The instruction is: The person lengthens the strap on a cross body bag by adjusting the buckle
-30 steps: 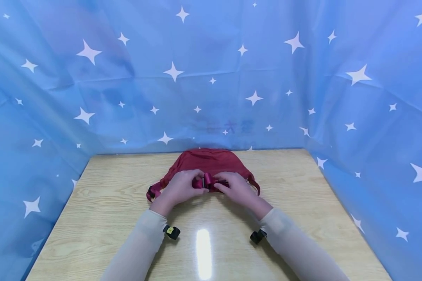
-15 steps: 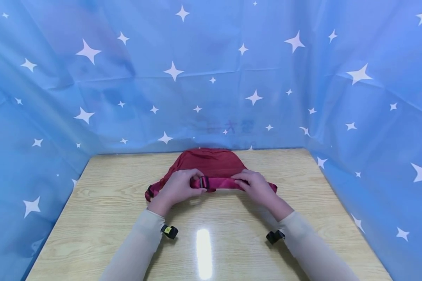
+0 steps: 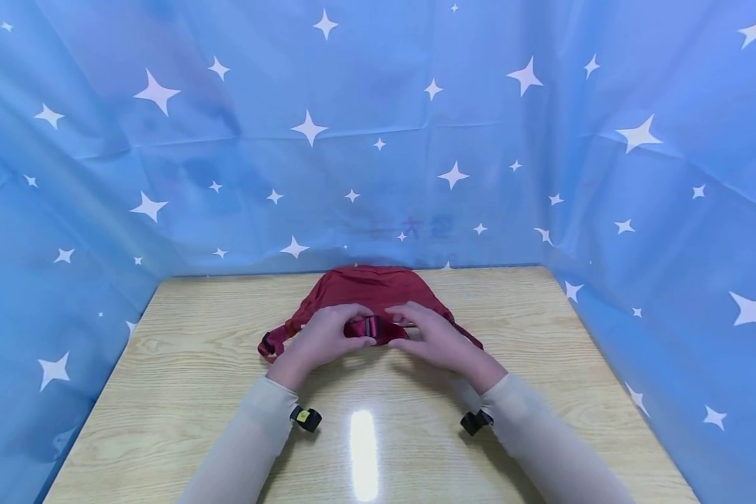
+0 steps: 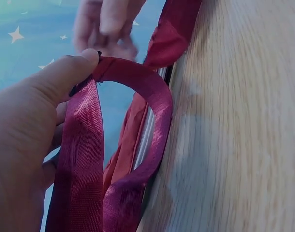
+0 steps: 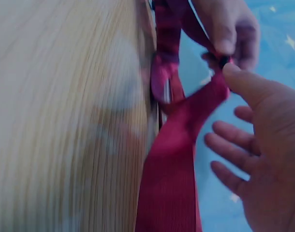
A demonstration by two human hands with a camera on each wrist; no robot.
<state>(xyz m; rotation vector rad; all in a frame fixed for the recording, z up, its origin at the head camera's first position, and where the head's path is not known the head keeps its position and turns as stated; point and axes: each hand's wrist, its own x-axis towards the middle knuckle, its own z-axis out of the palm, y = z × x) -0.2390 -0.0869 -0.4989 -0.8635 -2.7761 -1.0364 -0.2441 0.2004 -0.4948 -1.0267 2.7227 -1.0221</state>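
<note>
A dark red waist bag (image 3: 378, 285) lies near the table's back edge. My left hand (image 3: 329, 334) pinches the black strap adjuster (image 3: 372, 327) on its shiny red strap in front of the bag. In the left wrist view the strap (image 4: 82, 164) passes under the thumb and curves round in a loop. My right hand (image 3: 439, 339) is just right of the adjuster, thumb and fingers apart in the head view. From the right wrist, the thumb tip (image 5: 232, 70) appears right at the adjuster (image 5: 225, 61), while the other fingers are spread and hold nothing.
The bag rests on a light wood-grain table (image 3: 183, 392). A blue curtain (image 3: 378, 175) with white stars hangs behind and on both sides. A second strap end (image 3: 271, 344) with a black fitting lies at the bag's left.
The right hand slid right along the strap, drawing it out straight, then let go and came back left toward the adjuster. The left hand has stayed in place on the adjuster.
</note>
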